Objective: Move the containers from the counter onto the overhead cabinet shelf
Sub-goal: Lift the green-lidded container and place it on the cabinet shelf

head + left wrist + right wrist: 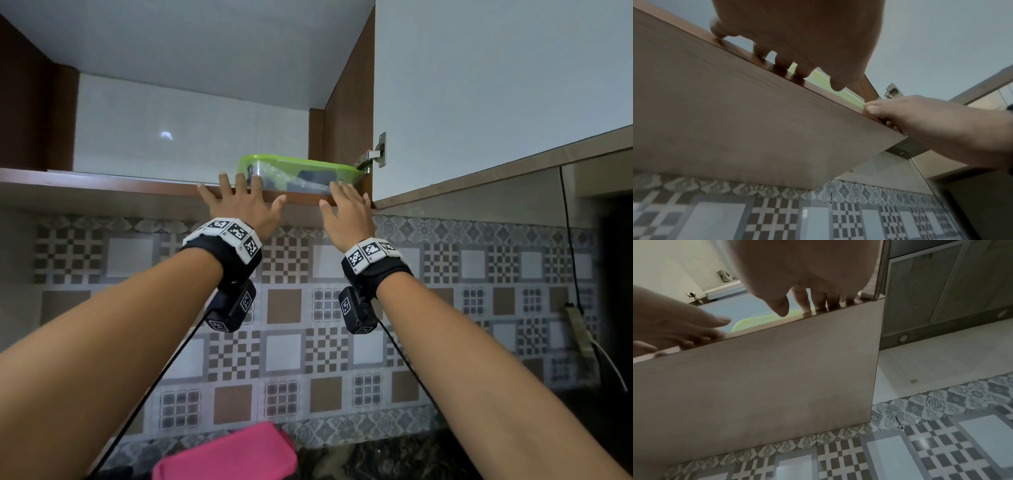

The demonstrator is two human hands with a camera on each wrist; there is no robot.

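A clear container with a green lid [298, 173] sits on the overhead cabinet shelf [102, 181], at its right end by the side wall. My left hand [239, 202] is raised at the shelf's front edge, its fingers straight and spread, the tips reaching the container's left front. My right hand [346, 209] is up at the container's right front corner, fingers straight. Neither hand grips anything; whether the fingertips touch the container I cannot tell. From below, the green lid [818, 78] shows past the left hand's fingers [785, 65]. A pink container [226, 455] lies on the counter below.
The cabinet door [479, 85] stands open to the right on its hinge [375, 154]. The shelf's left part holds nothing visible. A patterned tile wall [291, 342] runs under the cabinet. A black cable [568, 240] hangs at the right, near a range hood [941, 288].
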